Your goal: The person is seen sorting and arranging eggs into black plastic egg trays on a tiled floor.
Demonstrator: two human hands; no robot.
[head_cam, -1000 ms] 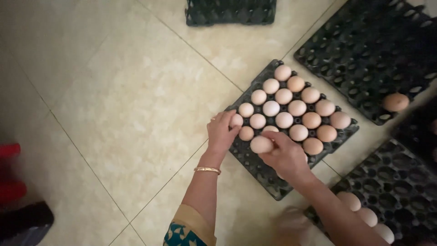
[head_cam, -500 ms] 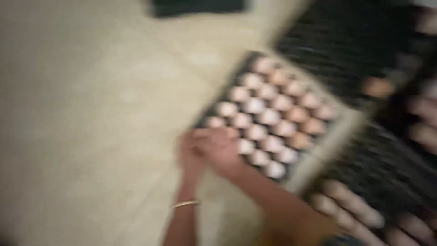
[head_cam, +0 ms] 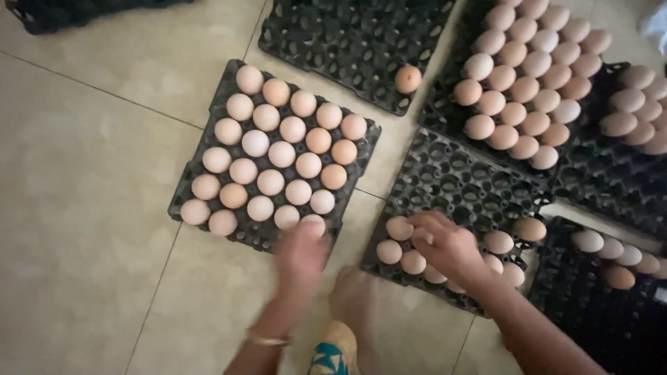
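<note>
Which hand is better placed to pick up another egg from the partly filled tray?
The right hand, probably: it rests over the eggs in the partly filled tray. The left hand, blurred, is at the near edge of the full tray.

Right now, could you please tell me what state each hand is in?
Left hand: blurred at the near edge of the full egg tray; cannot tell.
Right hand: fingers curled over eggs in the partly filled tray; grip unclear.

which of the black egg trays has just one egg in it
The black tray at the top centre, beyond the nearly full tray. It holds a single brown egg near its right edge; every other tray with eggs holds several.
</note>
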